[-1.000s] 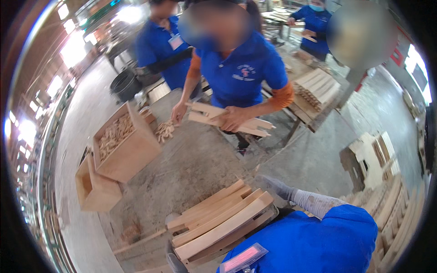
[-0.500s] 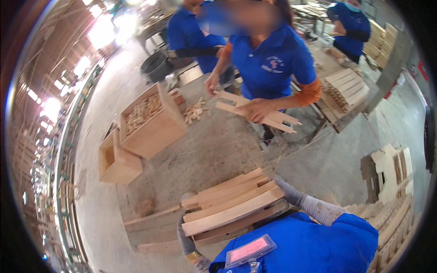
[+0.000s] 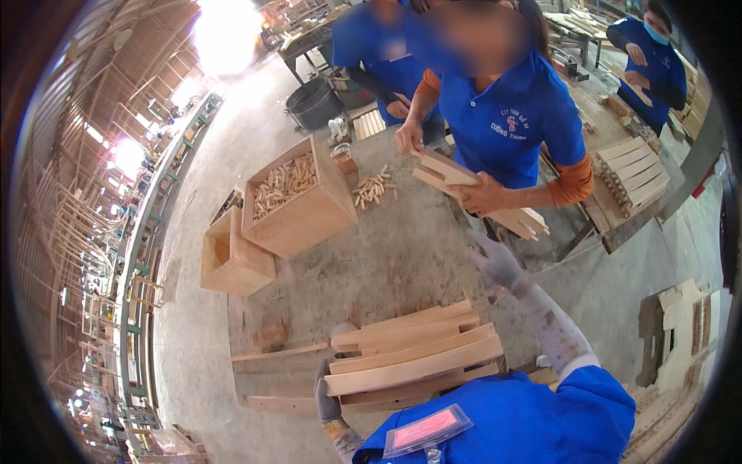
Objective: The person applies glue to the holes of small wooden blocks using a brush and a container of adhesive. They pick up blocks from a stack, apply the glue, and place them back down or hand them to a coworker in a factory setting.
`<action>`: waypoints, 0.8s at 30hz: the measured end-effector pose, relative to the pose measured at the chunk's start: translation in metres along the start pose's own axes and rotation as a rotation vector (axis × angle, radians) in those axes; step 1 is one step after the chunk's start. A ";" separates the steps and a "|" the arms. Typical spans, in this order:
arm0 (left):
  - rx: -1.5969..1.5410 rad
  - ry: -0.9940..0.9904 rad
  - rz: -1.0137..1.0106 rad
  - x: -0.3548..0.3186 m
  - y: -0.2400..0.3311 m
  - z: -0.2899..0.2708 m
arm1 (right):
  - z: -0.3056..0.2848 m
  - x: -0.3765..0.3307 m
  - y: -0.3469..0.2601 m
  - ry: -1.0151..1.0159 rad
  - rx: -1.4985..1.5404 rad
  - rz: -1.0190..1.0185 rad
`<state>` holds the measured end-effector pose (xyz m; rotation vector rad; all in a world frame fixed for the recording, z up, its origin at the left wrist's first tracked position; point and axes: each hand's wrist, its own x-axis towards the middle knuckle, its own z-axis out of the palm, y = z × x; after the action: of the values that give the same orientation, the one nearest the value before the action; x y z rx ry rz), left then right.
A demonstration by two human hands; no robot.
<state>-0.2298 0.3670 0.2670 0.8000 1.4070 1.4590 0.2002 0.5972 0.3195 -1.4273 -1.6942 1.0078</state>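
Observation:
In front of me lies a stack of curved wooden slats (image 3: pixel 413 370), pale and slightly bowed. At the stack's left end my gloved left hand (image 3: pixel 326 396) grips the slat ends, its fingers partly hidden by the wood. My gloved right hand (image 3: pixel 496 264) is off the stack, reaching forward over the table's right edge. Its fingers are stretched out, a little blurred, and nothing shows in them. Just beyond it, a co-worker in a blue shirt holds a bundle of wooden slats (image 3: pixel 444 172) in both hands.
On the worktable (image 3: pixel 309 309) stand a wooden box (image 3: pixel 309 220) full of dowels and a smaller wooden box (image 3: pixel 246 267). Loose dowels (image 3: pixel 374 188) lie beside them. A thin wooden strip (image 3: pixel 280 352) lies left of the stack. Beyond are a black bin (image 3: pixel 313 104) and more slats (image 3: pixel 632 172).
My right hand has let go of the stack's right end and moved forward, opening. My left hand stays at the left end. The co-worker's slats have tilted, and the whole view has shifted.

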 end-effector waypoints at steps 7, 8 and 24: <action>-0.035 0.000 -0.016 -0.002 0.007 0.005 | 0.028 0.170 -0.032 0.257 -0.341 -0.237; -0.037 -0.021 -0.003 0.007 0.008 0.010 | 0.026 0.190 -0.022 0.400 -0.458 -0.287; -0.068 0.029 0.023 0.005 -0.006 -0.001 | -0.026 0.249 -0.046 0.045 -0.244 -0.049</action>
<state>-0.2320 0.3709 0.2602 0.7576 1.3665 1.5333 0.1640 0.8425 0.3788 -1.5404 -1.8588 0.7569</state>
